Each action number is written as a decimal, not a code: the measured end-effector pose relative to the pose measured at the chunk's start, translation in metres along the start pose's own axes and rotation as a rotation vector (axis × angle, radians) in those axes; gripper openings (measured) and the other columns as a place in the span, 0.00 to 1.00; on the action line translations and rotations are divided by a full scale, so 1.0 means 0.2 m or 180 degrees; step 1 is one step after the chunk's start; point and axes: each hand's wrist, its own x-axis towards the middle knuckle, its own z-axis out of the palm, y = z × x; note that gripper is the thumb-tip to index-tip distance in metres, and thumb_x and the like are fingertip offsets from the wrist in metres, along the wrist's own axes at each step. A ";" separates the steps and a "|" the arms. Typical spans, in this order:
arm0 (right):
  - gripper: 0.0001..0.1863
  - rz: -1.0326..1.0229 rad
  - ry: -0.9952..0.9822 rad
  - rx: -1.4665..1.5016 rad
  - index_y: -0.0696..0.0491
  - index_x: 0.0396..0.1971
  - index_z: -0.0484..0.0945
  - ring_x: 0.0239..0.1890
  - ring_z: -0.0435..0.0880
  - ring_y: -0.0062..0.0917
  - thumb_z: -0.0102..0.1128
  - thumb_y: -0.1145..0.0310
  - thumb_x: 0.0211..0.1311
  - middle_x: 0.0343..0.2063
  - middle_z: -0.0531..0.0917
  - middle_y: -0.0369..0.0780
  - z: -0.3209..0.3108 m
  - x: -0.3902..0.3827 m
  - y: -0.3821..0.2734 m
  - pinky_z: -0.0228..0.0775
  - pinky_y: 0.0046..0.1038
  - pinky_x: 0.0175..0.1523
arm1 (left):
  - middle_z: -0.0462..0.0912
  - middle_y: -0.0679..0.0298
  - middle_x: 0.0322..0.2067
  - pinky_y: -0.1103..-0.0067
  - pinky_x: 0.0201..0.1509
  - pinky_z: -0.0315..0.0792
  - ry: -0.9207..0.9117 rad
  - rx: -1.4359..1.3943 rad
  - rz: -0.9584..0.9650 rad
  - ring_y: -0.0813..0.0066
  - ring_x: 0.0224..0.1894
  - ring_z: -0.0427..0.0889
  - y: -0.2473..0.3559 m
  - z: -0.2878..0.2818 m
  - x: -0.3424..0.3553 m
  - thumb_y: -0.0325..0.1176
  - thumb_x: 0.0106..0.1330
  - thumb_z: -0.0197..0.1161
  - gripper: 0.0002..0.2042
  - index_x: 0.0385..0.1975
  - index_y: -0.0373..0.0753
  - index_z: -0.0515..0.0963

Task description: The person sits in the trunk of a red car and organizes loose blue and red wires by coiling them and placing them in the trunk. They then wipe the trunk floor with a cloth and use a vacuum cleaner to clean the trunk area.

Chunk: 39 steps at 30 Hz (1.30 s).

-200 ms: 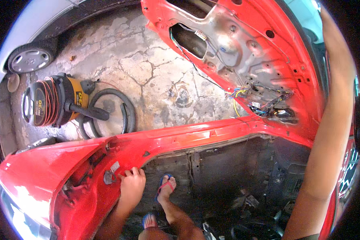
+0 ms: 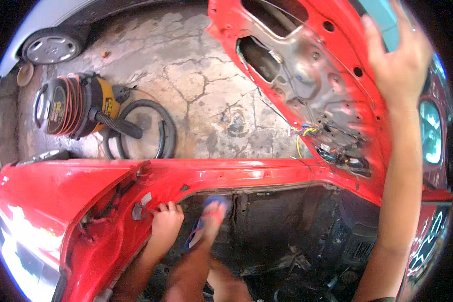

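Note:
My left hand [image 2: 167, 220] has its fingers curled over the edge of the red door pillar [image 2: 158, 183] on a car body, beside a small pale label. My right hand [image 2: 400, 68] is raised at the upper right by the edge of the stripped red car door [image 2: 345, 48]. Its thumb and fingers are spread apart, with teal showing between them; whether it touches the door I cannot tell. The door stands open, its bare inner panel showing. Loose coloured wires [image 2: 309, 132] hang near its hinge end. My sandalled foot [image 2: 214, 216] is inside the dark car floor.
A yellow and black vacuum cleaner [image 2: 78, 105] with a coiled cord and black hose [image 2: 171, 128] stands on the cracked concrete floor [image 2: 186, 85]. The wheel [image 2: 53, 48] of a light-coloured car is behind it. The red door sill [image 2: 236, 171] crosses in front of me.
My right hand has come into view by the door's edge; before, only the arm showed. One foot has lifted and moved toward the sill, blurred. The view has turned slightly. My left hand keeps its grip.

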 end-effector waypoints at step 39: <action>0.47 0.0550 -0.1179 0.0148 0.65 0.72 0.54 0.63 0.65 0.57 0.61 0.53 0.60 0.63 0.65 0.61 0.26 0.05 -0.09 0.55 0.59 0.64 | 0.88 0.59 0.49 0.63 0.54 0.81 -0.1649 -0.3529 -0.1938 0.62 0.52 0.87 -0.18 -0.16 0.49 0.39 0.67 0.59 0.13 0.46 0.46 0.87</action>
